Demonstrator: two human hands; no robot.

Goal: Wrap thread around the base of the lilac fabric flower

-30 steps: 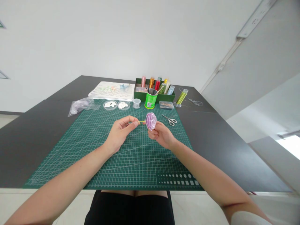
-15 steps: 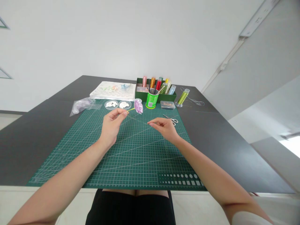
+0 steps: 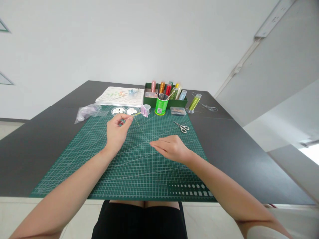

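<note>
My left hand (image 3: 118, 130) pinches the yellow-green stem of a small purple flower (image 3: 144, 111), whose head points right, in front of a small white round tub (image 3: 147, 108). A fine thread (image 3: 141, 128) runs from the stem down to my right hand (image 3: 170, 148), which is closed with thumb and fingertips pressed together on the thread's end. Both hands are above the green cutting mat (image 3: 134, 179). To the right of them on the mat lie small scissors (image 3: 182, 127) with pale handles.
Behind the mat stand a green can (image 3: 161, 105) with tools and a dark green box (image 3: 184, 103) of thread spools. A green thread spool (image 3: 195, 103) stands right of a flat clear case (image 3: 178, 111). Two dishes of white pieces (image 3: 118, 111) and a plastic bag (image 3: 87, 112) are left.
My right hand has moved down and slightly left and turned, drawing the thread lower. My left hand has shifted slightly left, and the flower has turned.
</note>
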